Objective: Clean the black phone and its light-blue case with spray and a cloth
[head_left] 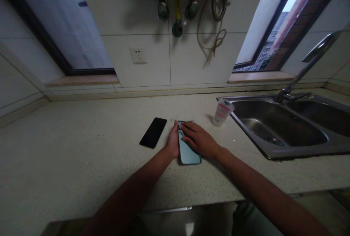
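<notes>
A pale blue phone-shaped slab (188, 154) lies flat on the speckled countertop (82, 148). My left hand (173, 141) grips its left edge, fingers curled against the side. My right hand (198, 139) rests on top of its far half, fingers pressed together and flat on the surface, possibly on a small cloth or film at the top end that is too small to name. A black phone (153, 132) lies screen up just left of my left hand, apart from it.
A small clear plastic cup with a pink label (222, 112) stands right of the hands, beside a steel double sink (276, 128) with a tall tap (308, 65). A wall socket (138, 55) and hanging hoses (191, 6) are on the tiled wall behind.
</notes>
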### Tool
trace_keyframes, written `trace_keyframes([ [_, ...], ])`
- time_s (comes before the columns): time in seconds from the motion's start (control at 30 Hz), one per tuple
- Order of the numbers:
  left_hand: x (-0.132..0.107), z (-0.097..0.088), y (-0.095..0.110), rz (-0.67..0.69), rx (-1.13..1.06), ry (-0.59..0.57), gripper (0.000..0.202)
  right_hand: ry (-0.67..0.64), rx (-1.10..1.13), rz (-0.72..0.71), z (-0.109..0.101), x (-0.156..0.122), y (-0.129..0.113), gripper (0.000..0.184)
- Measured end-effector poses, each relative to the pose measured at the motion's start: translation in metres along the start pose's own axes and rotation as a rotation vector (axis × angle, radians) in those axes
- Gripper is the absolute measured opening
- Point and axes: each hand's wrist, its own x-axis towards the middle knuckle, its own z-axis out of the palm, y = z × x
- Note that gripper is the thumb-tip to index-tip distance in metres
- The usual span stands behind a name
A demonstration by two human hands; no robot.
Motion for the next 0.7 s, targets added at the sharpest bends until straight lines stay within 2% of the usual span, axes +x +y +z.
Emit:
trace_keyframes([
  [0.23, -0.003, 0.004, -0.002, 0.011, 0.065, 0.013, 0.065, -0.079, -0.002, -0.063, -0.001, 0.000, -0.006, 0.045],
  [0.37, 0.002, -0.004, 0.000, 0.009, 0.053, -0.025, 0.065, -0.132, 0.033, -0.081, -0.009, -0.001, -0.009, 0.042],
  [0.47, 0.007, -0.011, 0.005, -0.016, 0.015, -0.016, 0.073, -0.187, 0.106, -0.142, -0.013, -0.001, -0.015, 0.038],
  [0.57, 0.009, -0.013, 0.012, 0.072, -0.041, 0.039, 0.074, -0.266, 0.189, -0.221, -0.018, -0.001, -0.023, 0.034],
  [0.7, 0.006, -0.010, 0.017, 0.170, -0.063, 0.029, 0.070, -0.365, 0.288, -0.258, -0.028, 0.001, -0.030, 0.029],
])
